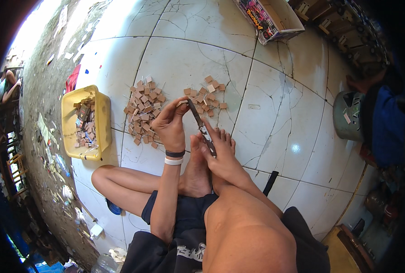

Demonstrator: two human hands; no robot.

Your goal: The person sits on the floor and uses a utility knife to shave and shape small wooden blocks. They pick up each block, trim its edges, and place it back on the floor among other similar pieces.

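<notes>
My left hand (170, 125) is raised above the tiled floor, its fingertips pinching a small light-brown wooden piece (182, 103). My right hand (221, 159) grips a long, narrow, dark flat tool (198, 119) with whitish patches; whether it is a file or a blade I cannot tell. The tool's far end meets the wooden piece at my left fingertips. Just beyond my left hand lies a large heap of small square brown blocks (143, 107), with thin pale pins sticking out among them. A smaller group of similar blocks (207, 96) lies beyond the tool.
To the left, a yellow plastic basin (106, 123) holds more blocks and scraps. An open printed cardboard box (289, 32) is at the far right. A grey-green tub (348, 125) stands at the right beside blue cloth (391, 127). My bare feet (197, 170) rest below my hands.
</notes>
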